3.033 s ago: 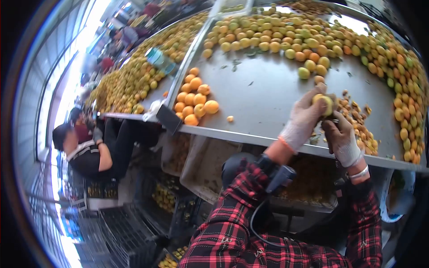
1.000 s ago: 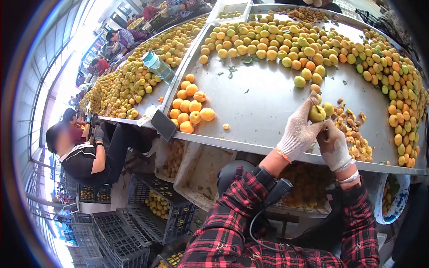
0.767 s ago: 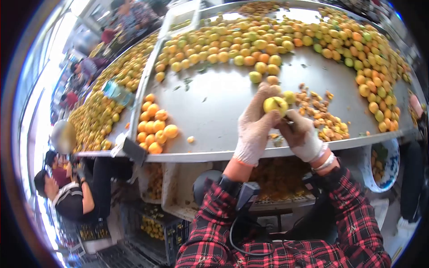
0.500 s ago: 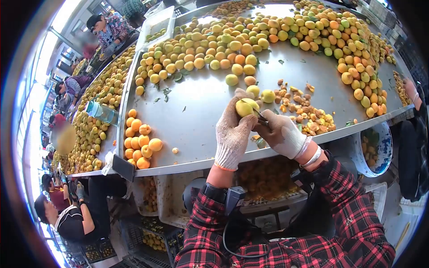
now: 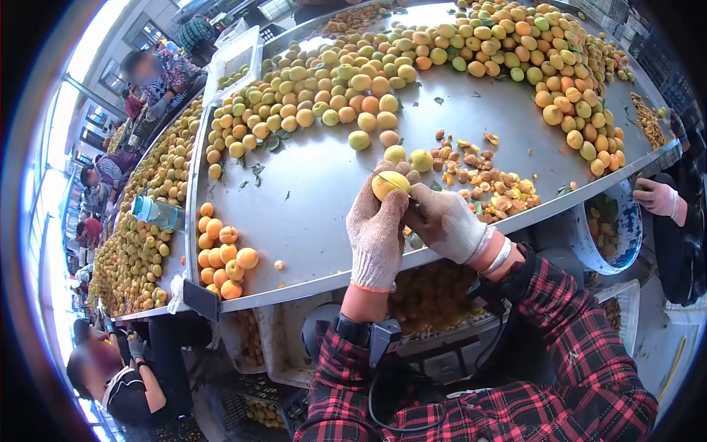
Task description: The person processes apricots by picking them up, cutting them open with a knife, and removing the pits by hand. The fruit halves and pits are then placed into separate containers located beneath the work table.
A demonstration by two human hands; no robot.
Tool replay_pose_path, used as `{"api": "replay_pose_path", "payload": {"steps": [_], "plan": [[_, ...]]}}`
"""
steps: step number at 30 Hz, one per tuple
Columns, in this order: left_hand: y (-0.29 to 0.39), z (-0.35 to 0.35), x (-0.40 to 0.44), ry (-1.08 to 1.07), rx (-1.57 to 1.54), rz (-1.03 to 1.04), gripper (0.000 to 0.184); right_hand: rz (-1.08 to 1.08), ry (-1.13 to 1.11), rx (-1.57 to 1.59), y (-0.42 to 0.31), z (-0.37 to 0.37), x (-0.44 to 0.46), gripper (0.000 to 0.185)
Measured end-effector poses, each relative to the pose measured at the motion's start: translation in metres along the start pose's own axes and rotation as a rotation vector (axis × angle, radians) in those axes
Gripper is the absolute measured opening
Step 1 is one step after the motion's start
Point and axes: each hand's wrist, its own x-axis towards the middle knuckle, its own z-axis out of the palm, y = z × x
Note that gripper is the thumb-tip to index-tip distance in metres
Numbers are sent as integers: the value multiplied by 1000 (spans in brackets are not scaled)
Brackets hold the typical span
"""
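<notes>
Two gloved hands: together over the near side of the table, wrists close to its front edge.
Left hand point(image 5: 377, 232): part closed, thumb and fingers cupped round a yellow fruit point(image 5: 391, 186); the cup likely stops it rolling and leaves its upper face exposed.
Right hand point(image 5: 448, 225): fingers bent in, tips against or just beside the fruit's side; probably steadying it. Any tool inside the grip: cannot tell.
Yellow fruit: raised above the metal table point(image 5: 313, 210), between the hands. Thin dark line across its top; blade or cut, not resolved.
Loose fruits: two, one greenish point(image 5: 395, 154) and one yellow point(image 5: 421, 160), just beyond the fingertips, presumably for short reach.
Scrap heap point(image 5: 508, 193): pits and torn flesh, right of the hands, apart from whole fruit; likely to avoid mixing.
Orange cluster point(image 5: 229, 255): left side, against the side rim, which may stop rolling; riper-looking than the rest.
Fruit bank point(image 5: 335, 92): curved round the far and right sides, leaving a working space in front.
Basin point(image 5: 634, 236): blue and white, below the table's right edge, within side reach.
</notes>
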Motion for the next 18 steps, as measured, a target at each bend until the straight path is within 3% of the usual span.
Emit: {"api": "replay_pose_path", "payload": {"steps": [1, 3, 6, 8, 9, 11, 15, 17, 18], "plan": [[1, -1, 1, 2, -1, -2, 49, -5, -18, -5, -2, -2, 0, 21], [4, -3, 2, -4, 440, 153, 50, -15, -39, -7, -4, -2, 1, 22], [-3, -3, 0, 18, 452, 217, 44, 83, -132, -67, 2, 5, 0, 22], [-5, 2, -2, 72, 430, 187, 45, -121, -112, -27, 9, 14, -4, 22], [-5, 5, -2, 125, 406, 152, 45, -122, -111, -26, 4, 14, -4, 22], [-1, -1, 2, 94, 445, 135, 46, 120, -139, 225, -7, 15, -1, 22], [10, 0, 0, -20, 358, 73, 50, 200, -191, 413, -16, 2, 4, 22], [14, -1, -1, -78, 290, 63, 52, 439, -324, 628, -32, -12, 7, 23], [15, -1, -3, -133, 221, 55, 53, 442, -321, 629, -35, -17, 8, 23]]}}
